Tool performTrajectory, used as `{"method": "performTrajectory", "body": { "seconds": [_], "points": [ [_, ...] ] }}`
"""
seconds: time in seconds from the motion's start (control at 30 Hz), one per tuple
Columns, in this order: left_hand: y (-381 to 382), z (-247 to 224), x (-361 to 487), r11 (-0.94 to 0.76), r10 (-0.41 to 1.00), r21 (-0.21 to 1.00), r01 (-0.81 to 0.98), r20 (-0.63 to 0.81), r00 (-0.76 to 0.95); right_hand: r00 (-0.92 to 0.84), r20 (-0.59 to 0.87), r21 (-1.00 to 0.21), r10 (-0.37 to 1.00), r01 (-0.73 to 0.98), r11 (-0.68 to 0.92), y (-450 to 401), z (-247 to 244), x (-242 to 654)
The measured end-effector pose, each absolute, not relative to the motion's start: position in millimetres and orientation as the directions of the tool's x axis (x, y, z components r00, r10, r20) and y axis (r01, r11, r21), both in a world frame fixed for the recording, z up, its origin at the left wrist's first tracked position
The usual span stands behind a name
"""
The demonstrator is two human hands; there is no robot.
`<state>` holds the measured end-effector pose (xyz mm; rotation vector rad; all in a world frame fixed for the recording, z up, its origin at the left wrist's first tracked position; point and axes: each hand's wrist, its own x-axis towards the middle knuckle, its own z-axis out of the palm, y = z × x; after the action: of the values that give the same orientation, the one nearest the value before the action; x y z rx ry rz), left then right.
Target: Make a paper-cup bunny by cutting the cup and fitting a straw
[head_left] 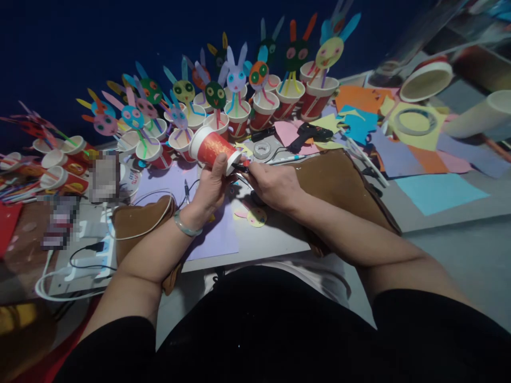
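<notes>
A red paper cup (213, 148) with gold print lies tilted in my left hand (213, 183), its wide rim toward the upper left. My left fingers and thumb wrap round its narrower end. Close against that end, my right hand (271, 183) grips a slim black tool (240, 167); its kind is not clear, as my fingers cover most of it. On the table below lies a yellow paper rabbit head (256, 217). Just beyond the cup stand several cups with paper rabbits on coloured legs, such as a lilac rabbit (237, 78).
A black glue gun (309, 136) and a tape roll (262, 150) lie beyond my right hand. Coloured paper (441, 192) spreads at the right. At the left are a power strip (106, 255) and a looped white cable (38, 287). Brown cloth (339, 186) covers the table's front edge.
</notes>
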<state>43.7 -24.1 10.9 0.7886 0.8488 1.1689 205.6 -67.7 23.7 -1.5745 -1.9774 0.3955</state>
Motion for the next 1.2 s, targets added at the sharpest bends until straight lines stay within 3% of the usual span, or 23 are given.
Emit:
{"method": "performTrajectory", "body": {
  "seconds": [0.03,0.1,0.2,0.27,0.33,0.4,0.43,0.53,0.6,0.63,0.7,0.8,0.87,0.93,1.03,1.1,1.17,1.2],
  "points": [
    [-24.2,11.5,44.0,0.216,0.973,0.869,-0.446,-0.153,0.173,-0.143,0.252,-0.567,0.957,0.780,0.266,-67.4,22.9,205.9],
    [-24.9,13.0,44.3,0.227,0.970,0.866,-0.447,-0.158,0.186,-0.164,0.198,-0.712,0.966,0.654,0.257,-65.3,23.8,206.9],
    [-26.5,14.5,44.1,0.241,0.964,0.867,-0.436,-0.160,0.214,-0.331,-0.067,-0.975,0.941,0.224,0.009,-60.3,28.4,209.3],
    [-27.3,14.7,43.7,0.241,0.963,0.867,-0.436,-0.156,0.221,-0.482,-0.218,-0.970,0.848,0.013,-0.242,-57.8,30.6,210.6],
    [-27.4,14.5,43.4,0.223,0.966,0.868,-0.445,-0.136,0.218,-0.521,-0.242,-0.953,0.818,-0.033,-0.302,-57.2,30.3,210.9],
    [-26.9,14.1,43.5,0.205,0.968,0.871,-0.446,-0.113,0.224,-0.401,-0.131,-0.990,0.906,0.099,-0.100,-58.7,28.0,209.9],
    [-26.5,14.0,43.6,0.202,0.969,0.874,-0.443,-0.111,0.223,-0.309,-0.033,-0.969,0.950,0.244,0.046,-60.2,26.5,209.1],
    [-24.9,13.6,44.0,0.209,0.972,0.885,-0.417,-0.139,0.191,-0.160,0.239,-0.646,0.958,0.710,0.280,-65.9,23.0,206.5],
    [-24.4,13.5,44.0,0.207,0.974,0.893,-0.400,-0.149,0.172,-0.158,0.272,-0.500,0.949,0.820,0.280,-68.3,22.4,205.6],
    [-24.3,13.4,43.9,0.205,0.974,0.895,-0.395,-0.147,0.174,-0.162,0.265,-0.505,0.950,0.817,0.280,-68.6,22.8,205.6],
    [-24.7,13.3,43.5,0.202,0.973,0.896,-0.396,-0.137,0.187,-0.176,0.210,-0.661,0.962,0.699,0.272,-67.1,24.9,206.4],
    [-25.6,13.1,42.6,0.212,0.968,0.887,-0.410,-0.132,0.214,-0.322,-0.044,-0.965,0.946,0.260,0.044,-61.8,29.5,209.1],
    [-26.0,13.2,42.2,0.207,0.967,0.882,-0.424,-0.119,0.226,-0.472,-0.196,-0.978,0.859,0.031,-0.206,-58.4,31.7,210.6],
    [-26.3,13.4,42.2,0.196,0.968,0.881,-0.429,-0.106,0.226,-0.515,-0.242,-0.957,0.822,-0.015,-0.291,-56.7,31.7,210.9],
    [-25.7,12.9,42.8,0.202,0.968,0.881,-0.428,-0.112,0.227,-0.319,-0.064,-0.967,0.946,0.253,0.020,-58.6,27.5,209.3],
    [-24.7,11.7,43.1,0.213,0.968,0.876,-0.434,-0.126,0.219,-0.190,0.165,-0.781,0.968,0.574,0.246,-62.1,23.6,207.8],
    [-23.4,10.2,43.1,0.219,0.968,0.869,-0.443,-0.139,0.207,-0.169,0.294,-0.552,0.941,0.773,0.312,-65.1,20.8,206.9],
    [-22.9,9.7,43.0,0.220,0.969,0.867,-0.446,-0.143,0.201,-0.168,0.315,-0.500,0.934,0.807,0.313,-65.7,20.1,206.7]
  ]
}}
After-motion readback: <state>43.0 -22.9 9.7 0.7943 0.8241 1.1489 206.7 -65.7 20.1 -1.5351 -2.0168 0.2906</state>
